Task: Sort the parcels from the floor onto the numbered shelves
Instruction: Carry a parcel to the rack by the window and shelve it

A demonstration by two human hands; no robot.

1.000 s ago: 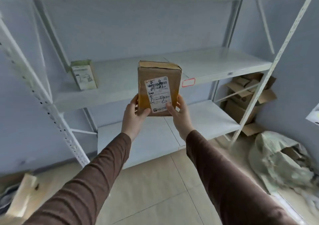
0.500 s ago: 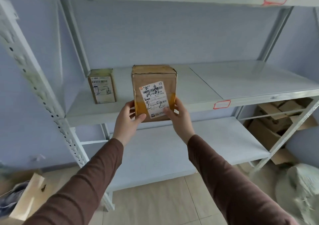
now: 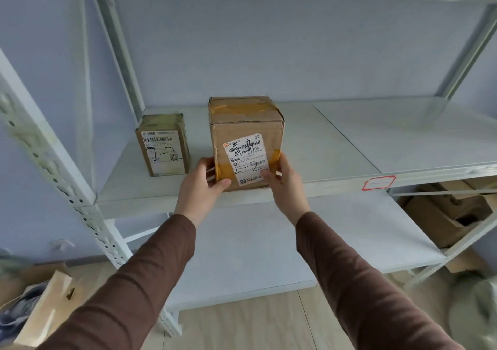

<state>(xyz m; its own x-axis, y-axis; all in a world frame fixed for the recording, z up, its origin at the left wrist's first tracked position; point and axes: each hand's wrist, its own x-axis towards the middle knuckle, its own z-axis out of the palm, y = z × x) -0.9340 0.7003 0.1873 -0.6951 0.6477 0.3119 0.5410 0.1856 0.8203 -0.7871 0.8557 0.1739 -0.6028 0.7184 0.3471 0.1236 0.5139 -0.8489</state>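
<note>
A brown cardboard parcel [image 3: 246, 129] with yellow tape and a white label marked "2-2" stands upright at the front edge of the middle shelf [image 3: 336, 145]. My left hand [image 3: 200, 185] grips its lower left side, and my right hand [image 3: 286, 185] grips its lower right side. A smaller brown parcel [image 3: 164, 145], also marked "2-2", stands on the same shelf just to the left, apart from the held one. A red-bordered tag [image 3: 378, 182] sits on the shelf's front lip to the right.
A perforated white upright [image 3: 53, 172] runs down the left. The lower shelf [image 3: 255, 247] lies below my arms. Cardboard boxes [image 3: 443, 212] sit behind the rack at right, a pale sack [image 3: 481, 304] on the floor at right, and a paper bag [image 3: 45, 304] at lower left.
I have come closer to the rack and carried the parcel forward and down; its base now rests on the middle shelf's front edge beside the smaller parcel. Both hands keep their hold.
</note>
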